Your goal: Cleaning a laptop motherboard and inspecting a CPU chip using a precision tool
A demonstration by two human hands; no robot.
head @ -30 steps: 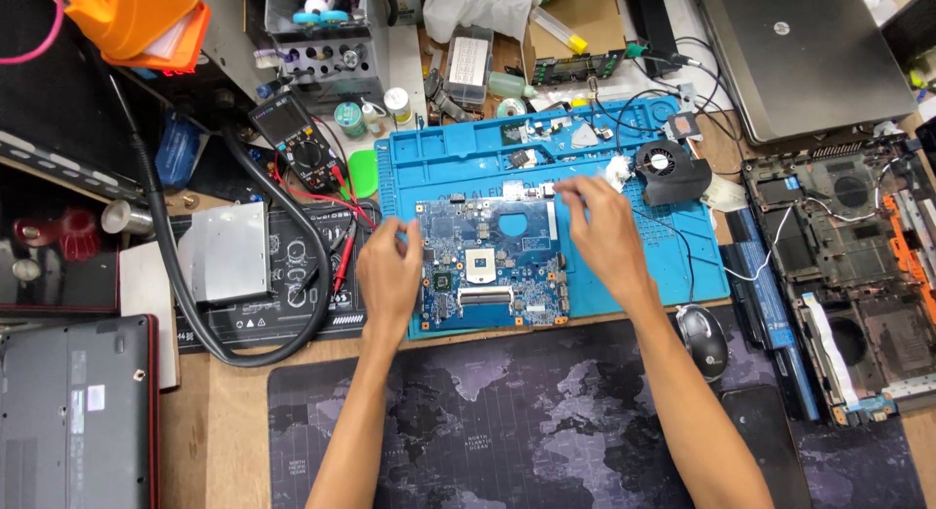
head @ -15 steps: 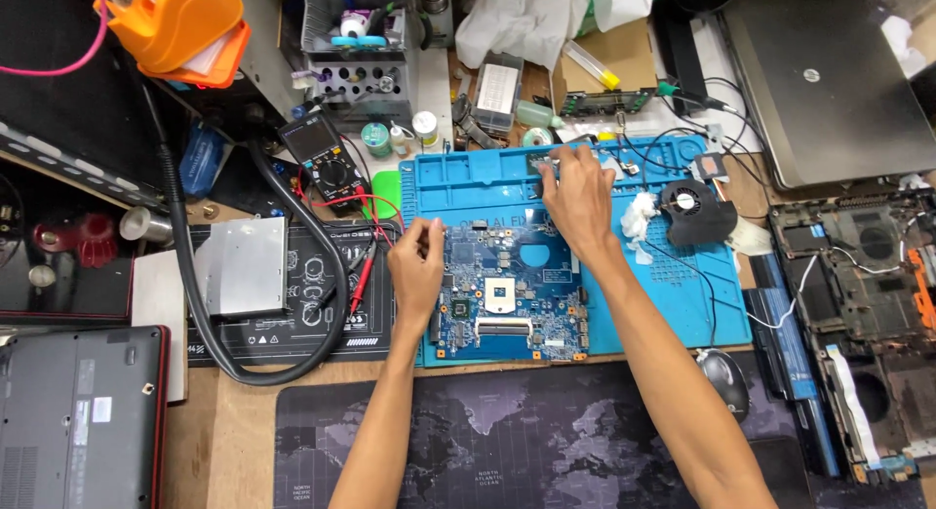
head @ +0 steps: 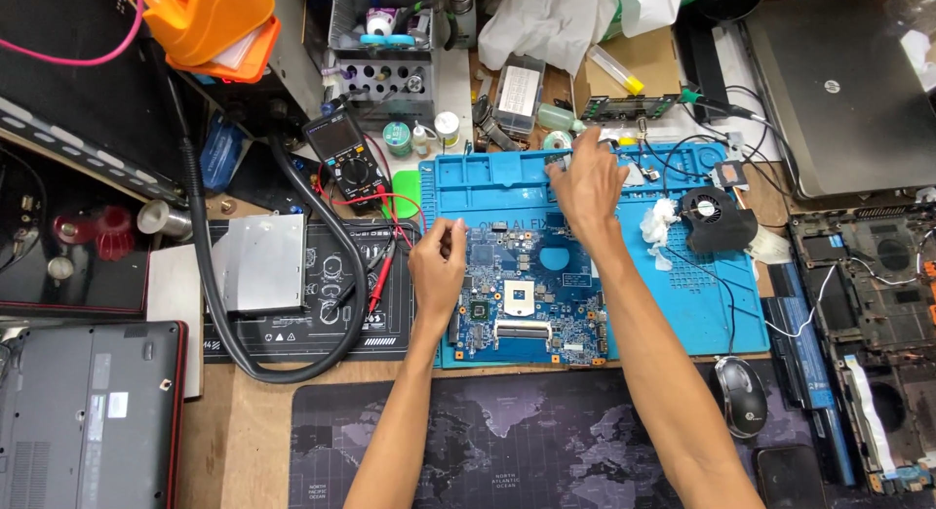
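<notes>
The blue laptop motherboard (head: 526,299) lies flat on the blue repair mat (head: 702,314), toward its lower left part, on the crowded tabletop (head: 263,411). The left hand (head: 439,270) rests on the board's left edge with its fingers curled loosely, pinning it rather than gripping it. The right hand (head: 588,182) reaches over the board to the compartments along the mat's far rim; its fingertips are bent down as if pinching something small there, but what they hold, if anything, I cannot tell. A wad of white tissue (head: 660,226) and a black cooling fan (head: 717,216) sit just right of that hand, and a multimeter (head: 341,158) with red leads lies left of the mat. To do this well, I judge the left hand should keep the board steady while the right picks from the tray without dragging the wrist across the board's components
</notes>
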